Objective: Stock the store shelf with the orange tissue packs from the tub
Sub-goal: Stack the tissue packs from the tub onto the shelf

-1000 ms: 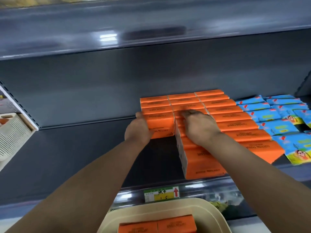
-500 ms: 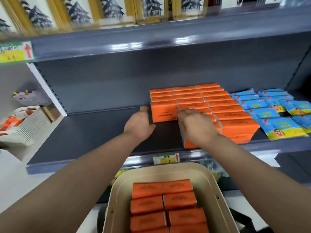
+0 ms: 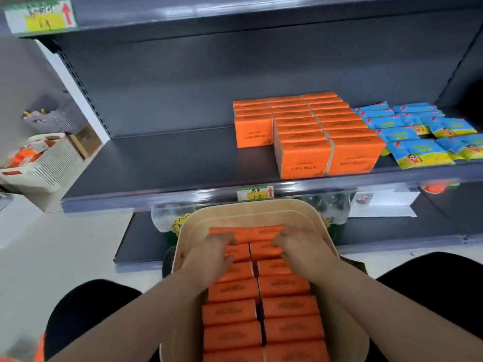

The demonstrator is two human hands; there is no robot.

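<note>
In the tub [image 3: 261, 212], orange tissue packs [image 3: 287, 307] lie flat in two columns, long axes left-right; three columns sit on the shelf [image 3: 170, 158]. The left hand [image 3: 209, 254] and right hand [image 3: 300, 249] curl fingers over the farthest pair.

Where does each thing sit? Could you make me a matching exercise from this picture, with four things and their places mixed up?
Things:
1 stacked orange tissue packs
2 blue packets
3 beige tub
4 white basket

Places:
A far left, off the shelf
B nearest the camera, below the shelf front
C right end of the shelf
D middle of the shelf

Pairs: 1-D, 2-C, 3-B, 4-A
</note>
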